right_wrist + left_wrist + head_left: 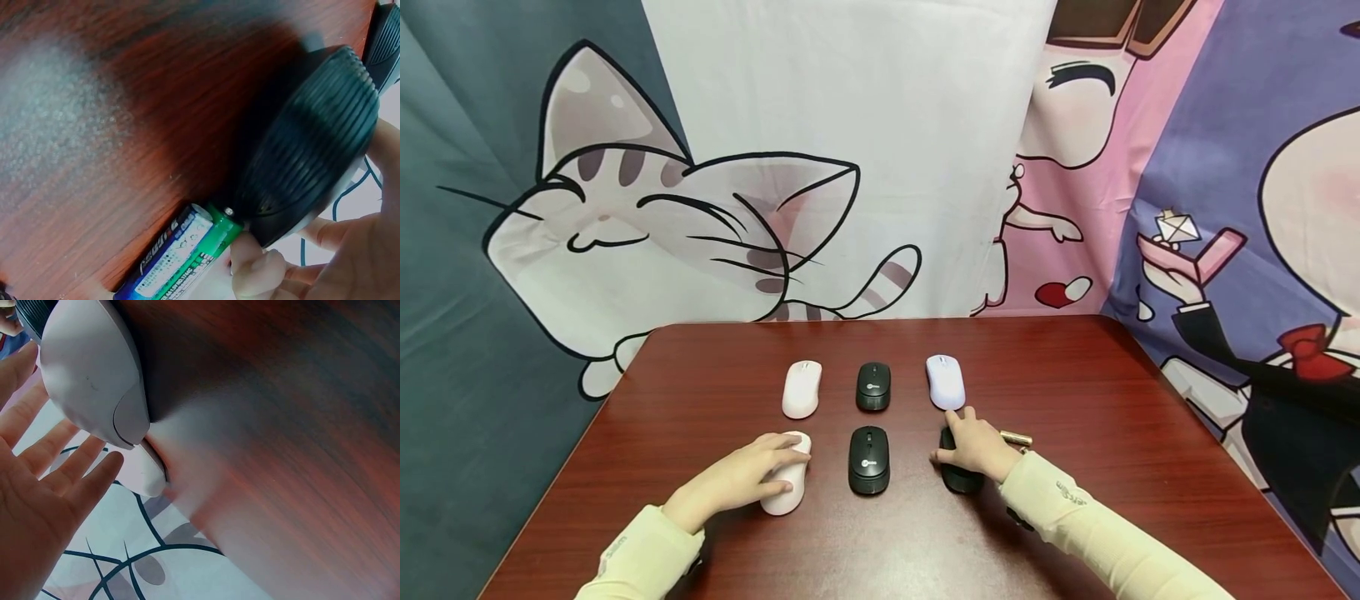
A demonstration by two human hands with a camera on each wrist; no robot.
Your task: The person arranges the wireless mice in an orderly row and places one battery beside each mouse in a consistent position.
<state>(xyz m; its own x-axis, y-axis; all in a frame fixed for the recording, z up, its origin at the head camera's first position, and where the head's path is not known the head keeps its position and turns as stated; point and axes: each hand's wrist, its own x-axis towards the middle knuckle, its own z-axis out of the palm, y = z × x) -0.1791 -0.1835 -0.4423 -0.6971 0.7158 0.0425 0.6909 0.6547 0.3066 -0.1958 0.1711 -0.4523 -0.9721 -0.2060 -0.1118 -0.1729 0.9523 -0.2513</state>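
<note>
My left hand point(737, 473) lies over the near white mouse point(784, 496), its fingers fairly straight across the top. In the left wrist view, the fingers spread beside this mouse's rounded shell. My right hand point(979, 446) grips the near right black mouse point(961, 478), thumb on its left side and fingers toward its front and right. Its ribbed rear shows in the right wrist view, with curled fingers point(259, 269) against the side. Beside them lie a blue battery point(169, 250) and a green battery point(215, 240).
Between the hands sits another black mouse point(868, 461). Farther back stand a white mouse point(802, 389), a black mouse point(873, 386) and a pale lavender mouse point(945, 382) in a row. The brown table point(715, 392) ends at a printed cartoon curtain point(925, 167).
</note>
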